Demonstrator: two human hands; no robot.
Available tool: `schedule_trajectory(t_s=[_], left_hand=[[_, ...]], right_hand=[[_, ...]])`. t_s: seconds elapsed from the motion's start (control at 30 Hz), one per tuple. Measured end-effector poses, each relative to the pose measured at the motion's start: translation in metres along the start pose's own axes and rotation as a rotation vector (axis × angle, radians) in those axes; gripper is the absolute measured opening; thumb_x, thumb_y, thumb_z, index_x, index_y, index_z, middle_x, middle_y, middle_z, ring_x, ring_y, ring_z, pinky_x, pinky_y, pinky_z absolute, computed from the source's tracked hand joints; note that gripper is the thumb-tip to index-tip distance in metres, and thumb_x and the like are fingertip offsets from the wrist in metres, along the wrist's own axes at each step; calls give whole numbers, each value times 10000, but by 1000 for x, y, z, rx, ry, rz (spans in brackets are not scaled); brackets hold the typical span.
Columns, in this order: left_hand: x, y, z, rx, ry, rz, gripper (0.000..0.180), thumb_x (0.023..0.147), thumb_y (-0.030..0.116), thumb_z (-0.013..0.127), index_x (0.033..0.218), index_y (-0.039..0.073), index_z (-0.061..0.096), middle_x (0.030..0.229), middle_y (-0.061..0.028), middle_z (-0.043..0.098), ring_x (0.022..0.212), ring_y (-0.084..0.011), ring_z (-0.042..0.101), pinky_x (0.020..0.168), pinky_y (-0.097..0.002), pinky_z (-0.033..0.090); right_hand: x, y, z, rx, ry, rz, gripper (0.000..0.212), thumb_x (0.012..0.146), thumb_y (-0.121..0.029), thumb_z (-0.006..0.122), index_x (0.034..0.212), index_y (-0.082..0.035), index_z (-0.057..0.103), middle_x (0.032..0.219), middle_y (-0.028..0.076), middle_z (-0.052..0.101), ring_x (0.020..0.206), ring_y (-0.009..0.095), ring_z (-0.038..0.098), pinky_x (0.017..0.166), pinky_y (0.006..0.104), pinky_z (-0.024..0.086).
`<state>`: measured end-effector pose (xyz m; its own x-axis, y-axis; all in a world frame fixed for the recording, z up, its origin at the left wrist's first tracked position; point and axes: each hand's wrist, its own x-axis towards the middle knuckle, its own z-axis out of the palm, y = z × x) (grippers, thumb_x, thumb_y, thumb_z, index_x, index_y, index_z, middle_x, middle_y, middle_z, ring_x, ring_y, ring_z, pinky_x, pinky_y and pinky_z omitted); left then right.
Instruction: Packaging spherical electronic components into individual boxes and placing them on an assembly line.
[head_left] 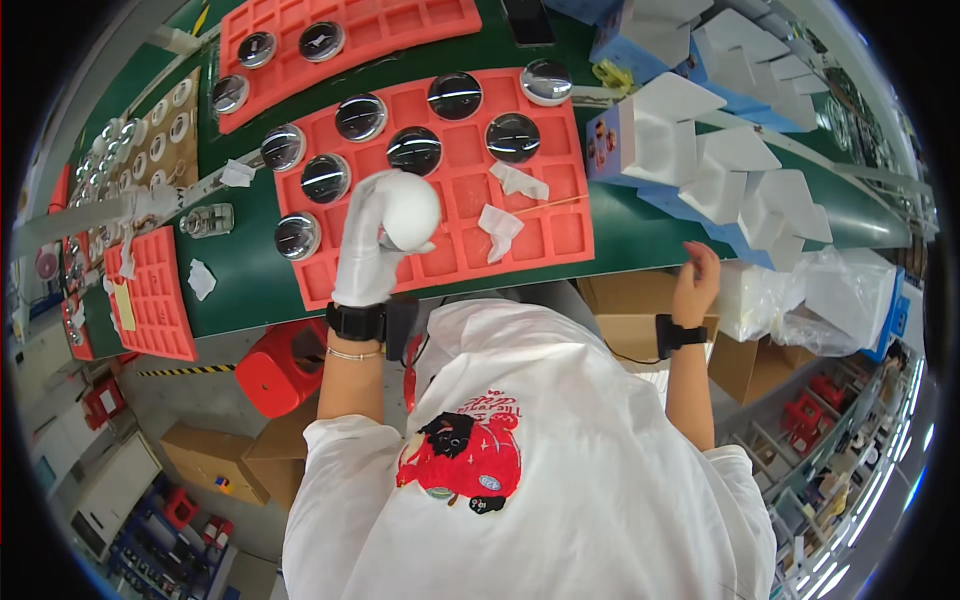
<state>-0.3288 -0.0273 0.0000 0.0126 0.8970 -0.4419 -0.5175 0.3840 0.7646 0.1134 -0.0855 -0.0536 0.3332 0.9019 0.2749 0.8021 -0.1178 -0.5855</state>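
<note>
**A white ball (pixel 412 213) cupped in my gloved left hand (pixel 366 228)**

The white ball is a little left of the middle of the frame, above the lower part of a red tray (pixel 565 222). My left hand comes at it from the left: the fingers curl over its far side, the thumb lies below, and the grip is closed around it. Much of the ball's right side is uncovered. I cannot tell whether every fingertip touches it.

My right hand (pixel 697 275) is bare and holds nothing. Its fingers are loosely bent and partly spread, right of centre, near the table (pixel 720 232) edge and below the open boxes (pixel 660 140).

The ball looks smooth and evenly round, so I would expect it to keep its shape rather than give under a squeeze. Its weight I can only guess: light if hollow, a fair load if solid. With no corner or handle to catch, it could roll out of a pinch, and the glove may slip on a polished skin. I would judge the best hold to be a broad one around its widest part, thumb opposite the fingers, with gentle pressure in case it chips or scratches.

Clear glass balls (pixel 414 150) sit in the tray just above my glove; they look breakable, so a knock could hurt either. Crumpled paper scraps (pixel 500 232) and a thin stick (pixel 553 204) lie to the right.
</note>
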Motion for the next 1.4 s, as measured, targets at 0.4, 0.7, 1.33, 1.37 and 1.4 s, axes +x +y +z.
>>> schedule_trajectory(t_s=[0.4,0.7,1.33,1.37,1.4], left_hand=[[-18,-27,192,551,-458,579,734,682,200,848,1287,43,464,1274,-127,530,1119,-238,577,907,-337,512],[-32,-63,277,526,-658,824,926,534,219,939,1289,51,431,1279,-188,530,1105,-271,595,916,-373,515],[-36,-32,311,705,-598,542,400,910,240,603,1213,-10,530,1224,-187,580,1106,-247,584,952,-361,481],[-33,-33,312,598,-586,483,380,950,267,526,1205,-14,543,1204,-167,594,1078,-233,598,935,-346,488],[-29,-35,315,491,-572,424,389,989,293,449,1197,-19,555,1185,-147,608,1051,-219,611,919,-331,496]], right_hand=[[51,-152,-75,1098,-857,308,665,841,-185,694,1400,-26,371,1299,95,514,1084,194,574,931,321,458],[73,-94,-130,1226,-783,83,684,806,-104,745,1388,-33,391,1219,91,550,1006,136,606,875,293,494],[81,-65,-90,1622,-795,120,794,830,-253,735,1454,-41,292,1382,118,472,1236,250,516,1008,398,446],[80,-64,-87,1620,-799,123,794,830,-253,735,1454,-41,292,1382,118,472,1236,250,516,1008,398,446],[80,-63,-85,1739,-909,217,769,864,-326,675,1460,-39,282,1374,144,478,1199,272,544,982,407,468]])
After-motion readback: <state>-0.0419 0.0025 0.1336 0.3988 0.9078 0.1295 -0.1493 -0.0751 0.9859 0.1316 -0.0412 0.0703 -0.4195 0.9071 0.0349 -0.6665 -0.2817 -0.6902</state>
